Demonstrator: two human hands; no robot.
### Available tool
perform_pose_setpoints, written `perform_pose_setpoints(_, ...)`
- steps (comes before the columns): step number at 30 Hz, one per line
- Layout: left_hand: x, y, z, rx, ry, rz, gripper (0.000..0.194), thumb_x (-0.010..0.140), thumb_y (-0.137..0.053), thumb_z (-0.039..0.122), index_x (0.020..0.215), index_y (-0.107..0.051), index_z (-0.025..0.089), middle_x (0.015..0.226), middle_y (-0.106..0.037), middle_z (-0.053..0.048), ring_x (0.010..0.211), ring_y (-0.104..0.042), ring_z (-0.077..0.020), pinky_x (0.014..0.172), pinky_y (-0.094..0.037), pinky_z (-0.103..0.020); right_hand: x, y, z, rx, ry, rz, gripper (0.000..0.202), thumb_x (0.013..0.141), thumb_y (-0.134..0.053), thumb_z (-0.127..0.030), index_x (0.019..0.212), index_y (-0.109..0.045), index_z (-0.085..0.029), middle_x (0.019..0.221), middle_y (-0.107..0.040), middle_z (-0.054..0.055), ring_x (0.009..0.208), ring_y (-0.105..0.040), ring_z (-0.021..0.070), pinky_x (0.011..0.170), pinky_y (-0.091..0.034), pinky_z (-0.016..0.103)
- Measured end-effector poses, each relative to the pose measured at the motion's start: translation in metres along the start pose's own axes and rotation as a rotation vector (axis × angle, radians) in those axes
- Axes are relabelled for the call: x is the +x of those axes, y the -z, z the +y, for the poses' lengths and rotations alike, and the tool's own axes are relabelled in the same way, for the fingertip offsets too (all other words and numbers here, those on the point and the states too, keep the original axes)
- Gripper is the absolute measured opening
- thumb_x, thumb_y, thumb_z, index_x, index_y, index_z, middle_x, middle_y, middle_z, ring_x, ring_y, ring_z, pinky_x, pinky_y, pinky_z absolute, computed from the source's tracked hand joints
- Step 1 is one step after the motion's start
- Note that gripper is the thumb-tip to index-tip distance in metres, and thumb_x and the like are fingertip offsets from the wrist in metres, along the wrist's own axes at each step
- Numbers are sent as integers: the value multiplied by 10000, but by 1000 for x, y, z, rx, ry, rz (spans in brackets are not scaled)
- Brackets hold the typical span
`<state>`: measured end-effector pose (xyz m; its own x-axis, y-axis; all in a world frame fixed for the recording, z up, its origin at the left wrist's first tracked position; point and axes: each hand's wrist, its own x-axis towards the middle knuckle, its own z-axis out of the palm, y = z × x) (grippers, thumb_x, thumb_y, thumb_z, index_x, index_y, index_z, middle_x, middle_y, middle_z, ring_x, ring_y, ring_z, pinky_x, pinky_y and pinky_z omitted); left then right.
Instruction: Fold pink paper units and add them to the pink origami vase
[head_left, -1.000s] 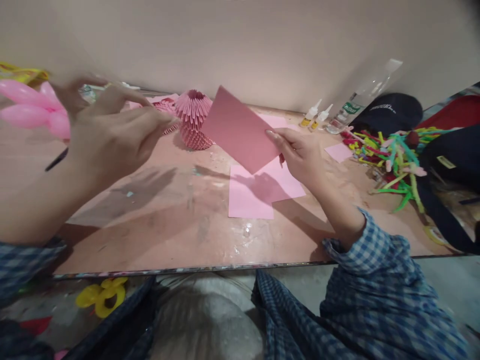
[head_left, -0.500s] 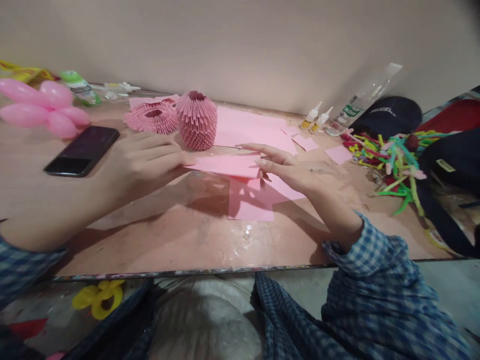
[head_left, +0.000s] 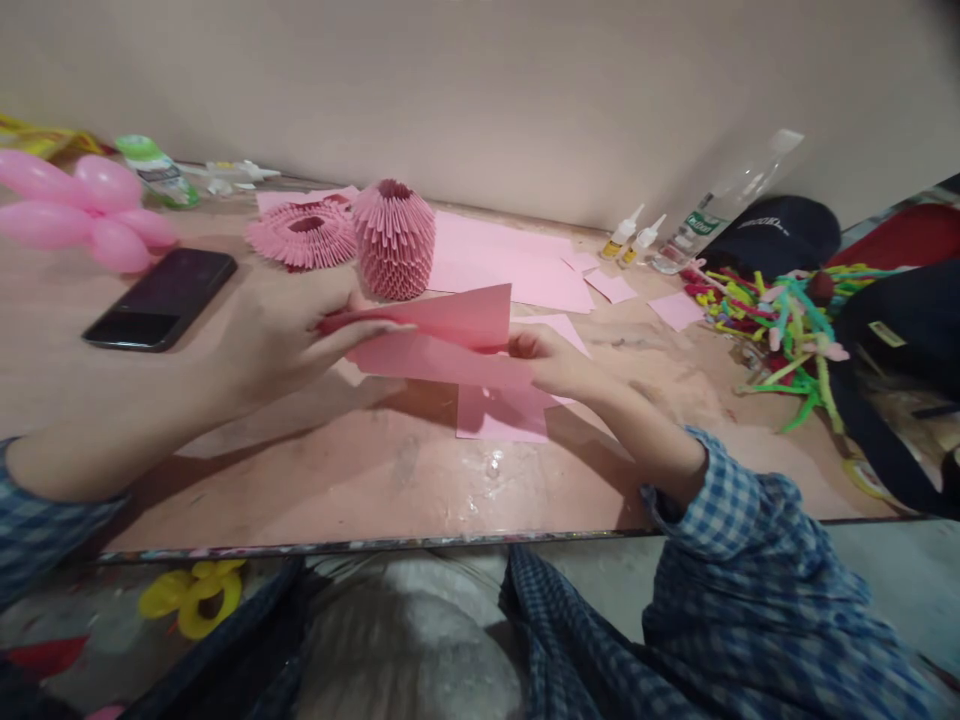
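A sheet of pink paper (head_left: 457, 325), folded lengthwise with its two halves spread apart, is held above the table. My left hand (head_left: 292, 335) pinches its left end, the thumb lying inside the fold. At the right end, my right hand (head_left: 551, 360) grips the lower half with curled fingers. Below lie more flat pieces of pink paper (head_left: 495, 415). Just behind the held sheet stands a vase-shaped body of folded paper pieces (head_left: 395, 245), and to its left rests a ring of the same pink pieces (head_left: 300, 238).
A black phone (head_left: 161, 300) and a pink balloon flower (head_left: 94, 212) lie at left. Large pink sheets (head_left: 502, 260) are at the back. At right are small glue bottles (head_left: 631, 238), a plastic bottle (head_left: 697, 220), colourful pipe cleaners (head_left: 787, 320) and dark caps (head_left: 784, 230).
The folded paper has opened up, its halves now parted. My left thumb has gone into the fold, and my right fingers have curled in at the right end.
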<state>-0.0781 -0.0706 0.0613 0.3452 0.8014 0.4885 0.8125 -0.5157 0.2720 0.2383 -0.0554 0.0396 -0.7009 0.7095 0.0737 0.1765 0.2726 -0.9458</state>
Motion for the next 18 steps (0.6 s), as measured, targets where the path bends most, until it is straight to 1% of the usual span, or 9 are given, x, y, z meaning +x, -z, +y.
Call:
perform_pose_setpoints(3, 3, 0, 7, -107, 56, 13, 655, 1030, -363, 791, 734, -561, 242, 662, -543, 37, 633, -458, -125, 661, -353, -336, 13, 2, 20, 11, 60, 90, 239, 891, -798, -326, 1101, -816, -213, 1113, -850, 40, 1098, -771, 229, 977, -634, 375)
perform_pose_setpoints(5, 6, 1, 8, -196, 138, -3, 638, 1056, -401, 741, 709, -529, 220, 646, -490, 50, 632, -442, -108, 637, -330, -317, 12, 1, 23, 28, 60, 94, 233, 913, -830, -386, 1047, -797, -199, 995, -823, 26, 941, -750, 192, 855, -622, 325)
perform_pose_setpoints(7, 7, 0, 4, -210, 209, -38, 648, 1062, -437, 732, 738, -589, 192, 662, -481, 65, 661, -459, -94, 633, -311, -300, 9, 0, 22, 63, 25, 39, 300, 939, -841, -468, 1008, -777, -183, 916, -783, 13, 800, -695, 152, 713, -571, 277)
perform_pose_setpoints(9, 8, -2, -3, -158, 202, -34, 649, 1052, -455, 748, 951, -730, 169, 802, -640, 73, 790, -588, -107, 691, -393, -296, 8, 0, 20, 120, 4, 3, 344, 928, -863, -504, 1011, -771, -184, 915, -778, 7, 760, -674, 136, 665, -548, 257)
perform_pose_setpoints(11, 6, -4, -13, -63, 86, 23, 628, 1075, -466, 703, 1267, -744, 173, 1160, -783, 36, 1102, -702, -173, 917, -525, -354, 9, 0, 20, 209, 10, 16, 354, 896, -907, -465, 1084, -767, -200, 983, -806, 5, 812, -711, 140, 736, -596, 262)
perform_pose_setpoints(13, 1, -6, -19, 69, -146, 97, 456, 1118, -540, 560, 1434, -700, 272, 1427, -755, 27, 1361, -668, -214, 1175, -497, -434, 11, -1, 20, 303, 9, 47, 401, 900, -916, -406, 1208, -747, -213, 1053, -831, 10, 879, -750, 146, 841, -636, 279)
perform_pose_setpoints(14, -2, -7, -20, 134, -293, 117, 375, 1131, -581, 463, 1472, -682, 344, 1483, -739, 50, 1419, -653, -213, 1239, -469, -445, 12, -2, 20, 345, 12, 65, 440, 905, -915, -382, 1266, -730, -212, 1080, -839, 15, 910, -764, 148, 878, -645, 284)
perform_pose_setpoints(16, -8, -9, -16, 218, -551, 135, 451, 1131, -613, 275, 1545, -614, 455, 1512, -730, 100, 1439, -666, -195, 1262, -467, -413, 13, -3, 19, 401, 22, 115, 499, 903, -918, -360, 1327, -708, -205, 1091, -849, 21, 952, -781, 156, 911, -654, 285)
perform_pose_setpoints(18, -13, -13, -6, 239, -674, 126, 607, 1128, -599, 219, 1683, -457, 422, 1551, -711, 61, 1427, -689, -213, 1238, -498, -392, 13, -5, 17, 422, 29, 171, 534, 879, -939, -360, 1334, -706, -204, 1068, -850, 11, 963, -786, 161, 907, -659, 282)
